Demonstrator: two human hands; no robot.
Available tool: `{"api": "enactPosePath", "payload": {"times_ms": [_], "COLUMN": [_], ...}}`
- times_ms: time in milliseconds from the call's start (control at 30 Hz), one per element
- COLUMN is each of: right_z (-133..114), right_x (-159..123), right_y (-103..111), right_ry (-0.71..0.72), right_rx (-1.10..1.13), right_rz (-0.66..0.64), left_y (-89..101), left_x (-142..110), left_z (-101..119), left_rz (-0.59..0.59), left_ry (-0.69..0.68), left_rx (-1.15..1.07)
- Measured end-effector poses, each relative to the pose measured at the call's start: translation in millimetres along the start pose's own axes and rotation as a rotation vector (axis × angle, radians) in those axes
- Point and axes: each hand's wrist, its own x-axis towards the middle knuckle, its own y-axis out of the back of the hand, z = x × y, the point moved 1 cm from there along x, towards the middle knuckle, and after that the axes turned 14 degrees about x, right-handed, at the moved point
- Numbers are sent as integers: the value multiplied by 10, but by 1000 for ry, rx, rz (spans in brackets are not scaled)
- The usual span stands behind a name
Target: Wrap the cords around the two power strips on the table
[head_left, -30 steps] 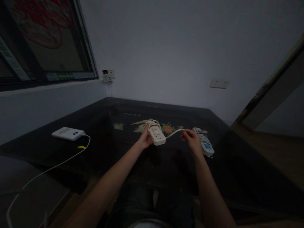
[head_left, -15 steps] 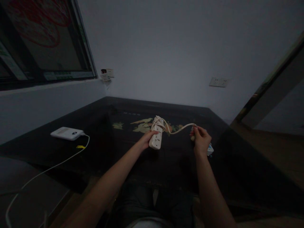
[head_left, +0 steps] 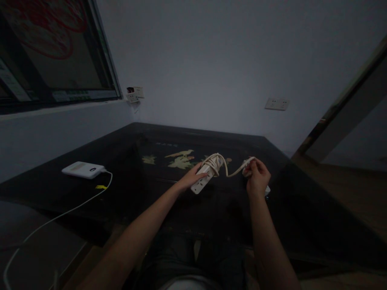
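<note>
While the white power strip (head_left: 199,184) is held over the dark table (head_left: 302,209), I read its position as tilted, with the socket face visible and the near end pointing down toward the body. The left hand (head_left: 191,177) is closed around the strip's middle, thumb across the face. The pale cord (head_left: 214,162) lies in loose turns around the strip's far end; a slack run leaves it toward the right hand (head_left: 257,176). There, to the right of the strip, the fingers are pinched together on the cord near its end. A whitish piece shows at those fingers; I cannot confirm that it is the plug.

I judge the step in hand to be cord handling: the left hand steadies, the right controls the free run. The next move calls for a firm left grip and enough slack to prevent snagging.

Right of the strip, a white object (head_left: 267,190) is mostly hidden behind the right hand. Well left of the strip lies a white device (head_left: 82,170) with a cable (head_left: 90,200) attached. Beyond the strip, a wall socket (head_left: 277,104) is mounted.
</note>
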Motion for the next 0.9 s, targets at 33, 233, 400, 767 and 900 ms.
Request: {"api": "enactPosePath", "payload": {"times_ms": [33, 233, 400, 767, 900], "right_z": [-9, -14, 80, 103, 60], "right_x": [-10, -96, -110, -73, -78], "right_y": [-6, -73, -84, -9, -2], "right_ry": [6, 24, 147, 274, 312], "right_rx": [-37, -435, -598, -712, -726], "right_rz": [-33, -374, -533, -485, -470], "left_y": [-2, -43, -61, -26, 1], "left_x": [-7, -22, -18, 7, -18], "left_z": [10, 44, 45, -41, -2], "left_rz": [-20, -141, -167, -188, -97], "left_ry": [-25, -143, -162, -156, -219], "left_rx": [-2, -23, -13, 56, 216]}}
